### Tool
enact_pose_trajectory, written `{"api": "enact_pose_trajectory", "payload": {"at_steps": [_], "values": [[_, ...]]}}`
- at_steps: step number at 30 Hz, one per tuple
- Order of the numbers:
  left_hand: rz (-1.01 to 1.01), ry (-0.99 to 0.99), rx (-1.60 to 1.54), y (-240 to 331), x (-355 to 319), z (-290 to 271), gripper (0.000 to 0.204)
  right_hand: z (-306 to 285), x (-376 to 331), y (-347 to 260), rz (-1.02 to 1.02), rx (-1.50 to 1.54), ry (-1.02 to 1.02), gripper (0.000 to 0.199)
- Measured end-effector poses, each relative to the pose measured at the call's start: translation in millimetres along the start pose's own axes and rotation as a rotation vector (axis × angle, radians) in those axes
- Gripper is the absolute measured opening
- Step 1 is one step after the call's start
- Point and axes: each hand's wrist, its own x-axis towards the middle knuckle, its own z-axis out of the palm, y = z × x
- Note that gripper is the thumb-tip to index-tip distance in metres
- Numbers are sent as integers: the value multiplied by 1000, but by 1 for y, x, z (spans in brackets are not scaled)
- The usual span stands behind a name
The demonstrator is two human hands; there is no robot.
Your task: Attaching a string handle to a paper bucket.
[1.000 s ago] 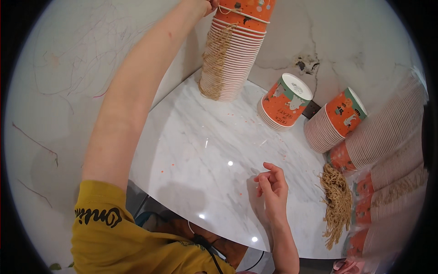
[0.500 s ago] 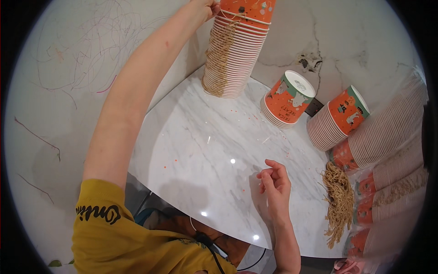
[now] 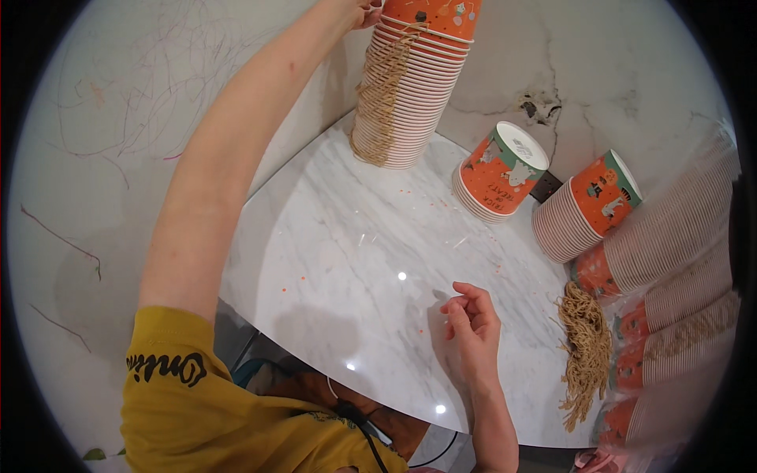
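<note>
So far the left hand (image 3: 359,14) grips the tall strung cup stack (image 3: 410,87) at its top, the right hand (image 3: 471,319) rests loosely curled and empty on the marble table (image 3: 347,260), and the raffia bundle (image 3: 585,347) and the other cup stacks (image 3: 579,209) lie untouched.

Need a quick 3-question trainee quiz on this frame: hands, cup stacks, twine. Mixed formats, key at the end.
1. True or false: the left hand is at the top of the tall upright stack of paper cups.
2. The right hand is: A) gripping a cup, B) over the bare marble table with fingers curled, C) on the loose bundle of twine handles.
3. How many short cup stacks lie tilted between the tall stack and the sleeved stacks at the right?

Key: 1 true. 2 B. 3 two: one with a white-bottomed cup on top, the other beside it.
</note>
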Motion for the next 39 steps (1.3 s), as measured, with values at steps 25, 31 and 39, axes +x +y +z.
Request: {"api": "enact_pose_trajectory", "payload": {"at_steps": [25, 31, 39], "values": [[77, -135, 195, 6, 89, -17, 22, -2, 8, 6, 34, -23, 38, 27], [18, -44, 244, 13, 85, -16, 24, -3, 9, 7, 24, -21, 31, 26], [174, -295, 17, -5, 82, -36, 21, -1, 9, 8, 14, -21, -3, 25]]}}
